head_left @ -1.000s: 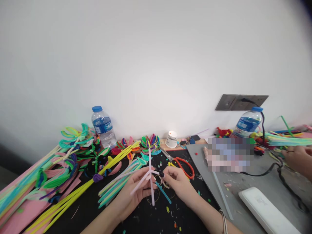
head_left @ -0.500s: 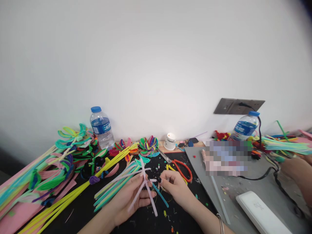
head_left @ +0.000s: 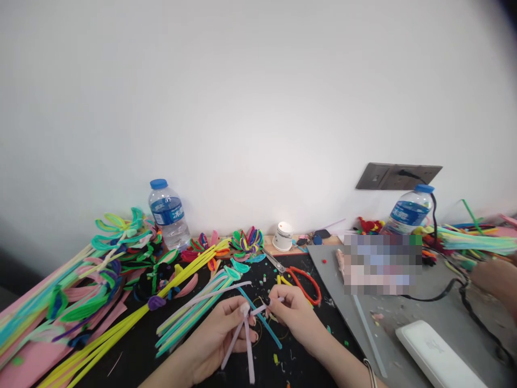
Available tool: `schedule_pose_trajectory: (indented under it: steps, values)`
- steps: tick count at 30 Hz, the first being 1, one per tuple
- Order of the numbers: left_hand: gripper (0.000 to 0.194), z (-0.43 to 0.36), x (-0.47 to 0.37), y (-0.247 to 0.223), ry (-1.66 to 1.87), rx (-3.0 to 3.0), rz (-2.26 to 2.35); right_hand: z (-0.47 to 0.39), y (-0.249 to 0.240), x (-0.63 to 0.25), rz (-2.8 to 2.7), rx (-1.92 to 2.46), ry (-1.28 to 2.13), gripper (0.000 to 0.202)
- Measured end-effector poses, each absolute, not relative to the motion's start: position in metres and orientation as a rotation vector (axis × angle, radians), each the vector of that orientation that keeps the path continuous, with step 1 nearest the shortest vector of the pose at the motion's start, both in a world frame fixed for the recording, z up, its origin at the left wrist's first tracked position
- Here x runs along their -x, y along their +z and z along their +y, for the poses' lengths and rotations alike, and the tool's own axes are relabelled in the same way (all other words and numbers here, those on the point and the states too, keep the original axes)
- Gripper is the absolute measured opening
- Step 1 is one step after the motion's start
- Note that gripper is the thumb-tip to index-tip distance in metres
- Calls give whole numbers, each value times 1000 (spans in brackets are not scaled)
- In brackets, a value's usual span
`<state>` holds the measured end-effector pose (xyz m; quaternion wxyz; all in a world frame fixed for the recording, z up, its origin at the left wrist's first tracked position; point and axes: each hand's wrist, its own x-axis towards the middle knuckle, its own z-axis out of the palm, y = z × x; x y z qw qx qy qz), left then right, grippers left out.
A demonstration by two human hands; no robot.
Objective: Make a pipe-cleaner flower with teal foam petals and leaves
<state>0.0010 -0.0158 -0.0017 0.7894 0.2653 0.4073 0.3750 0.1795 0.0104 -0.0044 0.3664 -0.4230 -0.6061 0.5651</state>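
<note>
Pale lilac pipe cleaners (head_left: pixel 249 353), joined in a small bunch, are held between my hands. My left hand (head_left: pixel 216 334) pinches them near their joint, and two strands hang below its fingers. With thumb and fingertips, my right hand (head_left: pixel 297 315) grips one strand that runs across to the right. Beneath, a blue pipe cleaner (head_left: pixel 266 326) lies slanting on the black mat (head_left: pixel 226 374). Beyond my left hand is a bundle of pastel pipe cleaners (head_left: pixel 189 315). Orange-handled scissors (head_left: pixel 305 285) rest behind my right hand.
Yellow pipe cleaners (head_left: pixel 117 339) and looped pipe-cleaner flowers (head_left: pixel 91 291) crowd the left. Water bottles (head_left: pixel 169 215) stand by the wall, near a paper cup (head_left: pixel 283 237). On the right grey board (head_left: pixel 355 318) lie a white power bank (head_left: pixel 440 355) and cables; another person's arm (head_left: pixel 495 283) reaches in.
The lilac strands have turned: the one that pointed up no longer does, and two now hang lower. My right hand has drawn a strand slightly up and right.
</note>
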Motion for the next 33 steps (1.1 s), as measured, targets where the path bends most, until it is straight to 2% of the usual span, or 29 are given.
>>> schedule_pose_trajectory:
  steps: [12,19,27,33]
  values:
    - [30,-18,-6,-9,682,-1159,918,5,5,-175,-1412,1019,1623,29]
    - [33,-13,-7,-7,800,-911,969,9,-2,-176,-1356,944,1615,33]
    - [25,-10,-5,-6,897,-876,1010,0,7,-176,-1760,913,1404,33]
    - [24,-11,-5,-6,889,-858,1009,-2,8,-179,-1845,899,1206,30]
